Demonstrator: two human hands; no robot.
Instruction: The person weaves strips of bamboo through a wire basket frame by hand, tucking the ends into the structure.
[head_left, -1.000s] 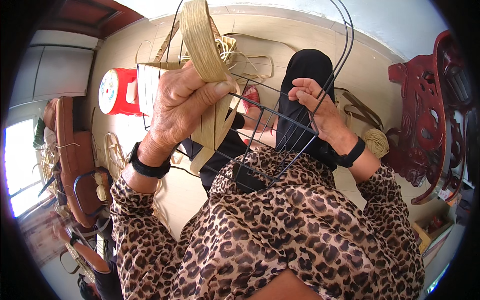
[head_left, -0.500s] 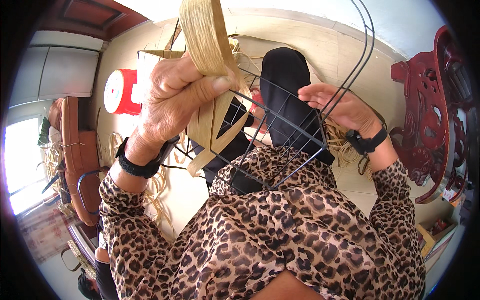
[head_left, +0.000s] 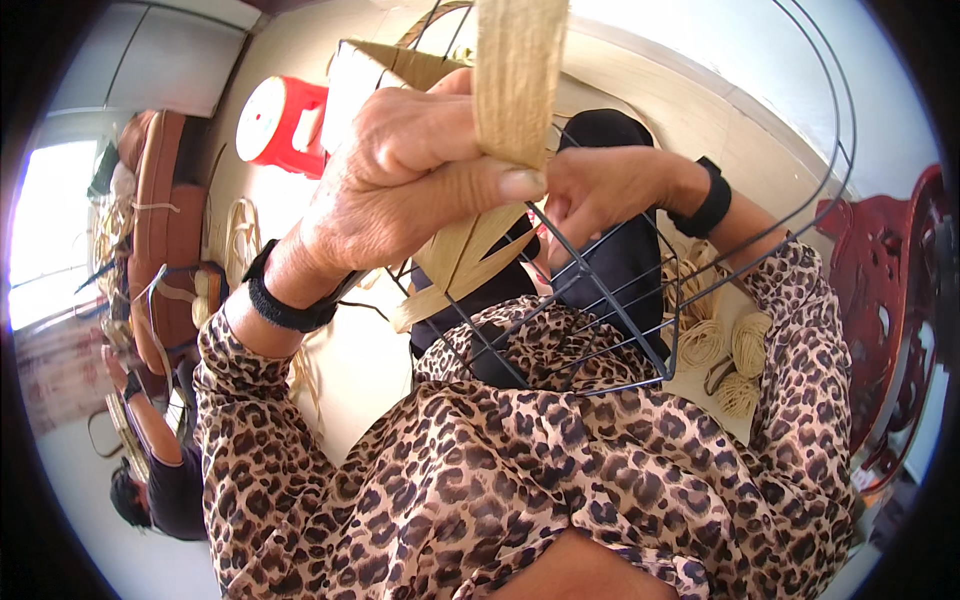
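Observation:
My left hand (head_left: 400, 175) is closed, pinching a flat tan straw-like strip (head_left: 520, 80) between thumb and fingers. The strip stands up above the thumb, and more tan strip is wound about the black wires below. The black wire basket frame (head_left: 582, 265) sits tilted over my lap, its tall looped handle (head_left: 838, 150) rising on the right. On the far side of the frame, my right hand (head_left: 610, 185) reaches close to the left thumb with bent fingers. Its fingertips are partly hidden, and what they hold, if anything, does not show.
A red and white plastic stool (head_left: 290, 125) stands at left, beside a box-shaped tan-edged piece (head_left: 350, 90). Bundles of tan strips (head_left: 742, 360) lie on the floor at right, near a carved dark red chair (head_left: 885, 310). Another person (head_left: 170, 490) is at lower left.
My right hand has moved left and in behind the frame, close to my left hand. The left hand, still pinching the strip, and the frame appear farther right in view.

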